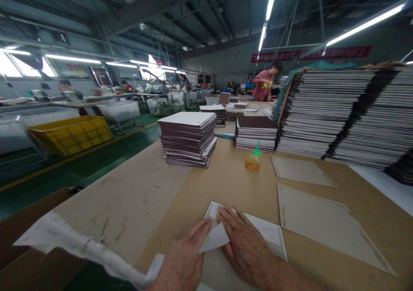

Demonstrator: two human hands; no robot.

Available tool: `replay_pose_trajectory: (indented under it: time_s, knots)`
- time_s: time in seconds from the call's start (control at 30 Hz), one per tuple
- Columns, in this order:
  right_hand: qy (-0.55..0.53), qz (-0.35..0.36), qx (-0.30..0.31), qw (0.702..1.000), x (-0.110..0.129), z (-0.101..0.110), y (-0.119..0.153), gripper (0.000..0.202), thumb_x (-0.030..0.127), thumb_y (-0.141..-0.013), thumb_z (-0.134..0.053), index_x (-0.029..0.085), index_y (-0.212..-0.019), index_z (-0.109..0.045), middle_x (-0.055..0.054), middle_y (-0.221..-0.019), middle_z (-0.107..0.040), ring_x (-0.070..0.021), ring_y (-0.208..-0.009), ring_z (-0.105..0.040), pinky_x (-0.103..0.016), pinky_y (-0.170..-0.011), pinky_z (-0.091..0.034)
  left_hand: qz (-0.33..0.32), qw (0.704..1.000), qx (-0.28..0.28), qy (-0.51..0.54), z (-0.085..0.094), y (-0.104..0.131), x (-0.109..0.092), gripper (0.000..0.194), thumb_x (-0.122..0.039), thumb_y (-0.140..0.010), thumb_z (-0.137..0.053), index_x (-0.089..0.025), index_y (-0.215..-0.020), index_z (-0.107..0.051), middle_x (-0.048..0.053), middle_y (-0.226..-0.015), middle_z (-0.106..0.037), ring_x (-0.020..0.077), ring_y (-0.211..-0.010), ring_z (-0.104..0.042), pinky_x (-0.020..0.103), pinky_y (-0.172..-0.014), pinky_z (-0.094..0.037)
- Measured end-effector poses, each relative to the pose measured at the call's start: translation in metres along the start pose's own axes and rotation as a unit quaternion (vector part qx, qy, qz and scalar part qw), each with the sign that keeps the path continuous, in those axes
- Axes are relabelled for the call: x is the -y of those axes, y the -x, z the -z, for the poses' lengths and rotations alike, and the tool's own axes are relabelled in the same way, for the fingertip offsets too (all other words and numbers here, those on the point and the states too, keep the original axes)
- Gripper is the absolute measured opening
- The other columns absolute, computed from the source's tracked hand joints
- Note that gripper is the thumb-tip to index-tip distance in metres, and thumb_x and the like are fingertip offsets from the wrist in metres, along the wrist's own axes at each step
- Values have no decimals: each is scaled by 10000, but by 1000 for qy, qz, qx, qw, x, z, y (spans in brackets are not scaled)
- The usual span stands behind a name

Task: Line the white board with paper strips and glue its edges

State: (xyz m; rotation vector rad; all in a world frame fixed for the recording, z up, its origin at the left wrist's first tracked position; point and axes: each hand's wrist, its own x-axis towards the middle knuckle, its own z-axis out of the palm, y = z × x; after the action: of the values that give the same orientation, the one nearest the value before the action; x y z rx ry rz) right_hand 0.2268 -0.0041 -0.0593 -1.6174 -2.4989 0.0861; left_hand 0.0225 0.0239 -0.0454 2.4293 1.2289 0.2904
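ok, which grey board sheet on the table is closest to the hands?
The larger grey board, lying flat just right of the right hand; the smaller board sits farther back, near the glue bottle.
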Motion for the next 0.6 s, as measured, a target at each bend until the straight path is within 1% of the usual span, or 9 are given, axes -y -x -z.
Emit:
replay_pose_trajectory:
  time_s: [0.07, 0.13, 0.2, 0.27, 0.33, 0.4, 0.47, 0.53, 0.6]
  knots:
    - [-11, -3, -5, 1000, 0, 1, -1, 586, 192, -923, -377, 135, -1495, -259, -89, -1559, -250, -239, -1443, -234, -510, -1190, -261, 11, 998, 49, -32, 9, -10, -10, 719, -43, -761, -371, -218, -1458, -359, -20, -1519, -371, 194, -1289, -504, 382, -1132, -402]
    - [-39, -16, 0, 999, 1, 5, -1, 574, 230, -939, -385, 159, -1496, -265, -92, -1552, -277, -245, -1438, -252, -522, -1192, -253, 4, 996, 69, -48, 15, -18, -16, 681, -63, -781, -370, -232, -1440, -392, -36, -1500, -401, 211, -1218, -568, 406, -1100, -442]
    - [-70, -41, 23, 996, 3, 13, 2, 597, 298, -942, -419, 137, -1495, -261, -113, -1555, -255, -260, -1442, -235, -520, -1201, -226, -6, 997, 56, -54, 17, -22, -17, 631, -84, -779, -387, -247, -1383, -465, -45, -1468, -448, 222, -1185, -593, 421, -1070, -474]
    - [-89, -75, 64, 991, 5, 23, 11, 652, 378, -939, -440, 100, -1493, -237, -135, -1567, -174, -279, -1457, -161, -513, -1212, -174, -8, 997, 40, -62, 16, -22, -16, 609, -86, -758, -408, -260, -1333, -509, -49, -1464, -454, 229, -1198, -584, 432, -1057, -484]
    - [-88, -108, 99, 985, 6, 31, 25, 692, 451, -940, -431, 92, -1492, -218, -147, -1568, -98, -303, -1459, -76, -528, -1209, -137, -10, 997, 29, -69, 13, -20, -14, 635, -68, -734, -417, -277, -1326, -512, -50, -1474, -439, 236, -1215, -571, 450, -1057, -481]
    - [-67, -137, 111, 982, 6, 34, 43, 707, 496, -928, -437, 98, -1481, -248, -163, -1555, -84, -349, -1440, -36, -574, -1187, -145, -20, 998, 17, -60, 11, -17, -12, 643, -55, -736, -406, -292, -1324, -517, -44, -1471, -445, 240, -1226, -562, 466, -1053, -478]
    - [-26, -158, 100, 982, 2, 30, 63, 724, 513, -901, -477, 66, -1449, -320, -209, -1523, -135, -411, -1404, -68, -627, -1143, -217, -35, 999, -1, -30, 12, -16, -9, 628, -52, -753, -391, -275, -1325, -525, -21, -1455, -471, 223, -1251, -542, 445, -1077, -454]
    - [30, -162, 66, 984, -4, 20, 84, 726, 510, -879, -513, 10, -1394, -410, -274, -1463, -236, -466, -1350, -187, -651, -1065, -340, -41, 999, -25, 18, 16, -15, -3, 587, -71, -786, -382, -219, -1336, -524, 25, -1432, -502, 192, -1286, -506, 395, -1123, -402]
    - [85, -107, 4, 991, -6, 6, 101, 684, 491, -875, -535, -1, -1348, -484, -294, -1393, -356, -475, -1268, -360, -599, -968, -474, -25, 995, -66, 64, 22, -11, 5, 520, -124, -854, -349, -174, -1341, -523, 60, -1398, -536, 170, -1302, -484, 358, -1151, -355]
